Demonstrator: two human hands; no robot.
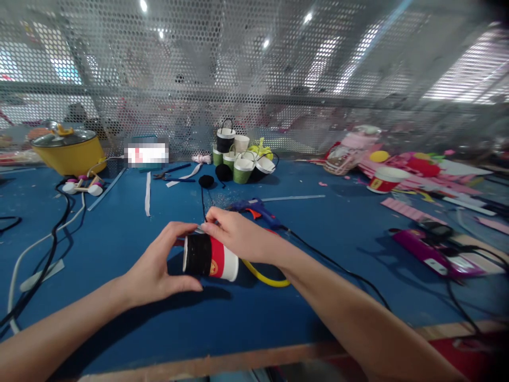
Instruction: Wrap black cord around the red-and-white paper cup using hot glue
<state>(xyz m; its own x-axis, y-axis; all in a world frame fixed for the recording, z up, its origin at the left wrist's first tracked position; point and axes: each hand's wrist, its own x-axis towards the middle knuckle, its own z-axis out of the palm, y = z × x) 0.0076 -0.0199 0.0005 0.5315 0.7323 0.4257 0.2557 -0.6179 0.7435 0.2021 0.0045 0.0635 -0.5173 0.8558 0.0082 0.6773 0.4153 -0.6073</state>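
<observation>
A paper cup, red and white with a black band wrapped round its upper part, lies on its side just above the blue table. My left hand grips its open end with thumb below and fingers above. My right hand pinches the black band at the cup's top edge with closed fingertips. A yellow strip curves out from behind the cup. A blue hot-glue gun lies just beyond my right hand, its black cord trailing right.
A cluster of decorated cups with handles stands at the back centre. A yellow pot sits back left, with cables on the left. Pink craft pieces, a red-and-white cup and a purple tool crowd the right. A perforated metal screen backs the table.
</observation>
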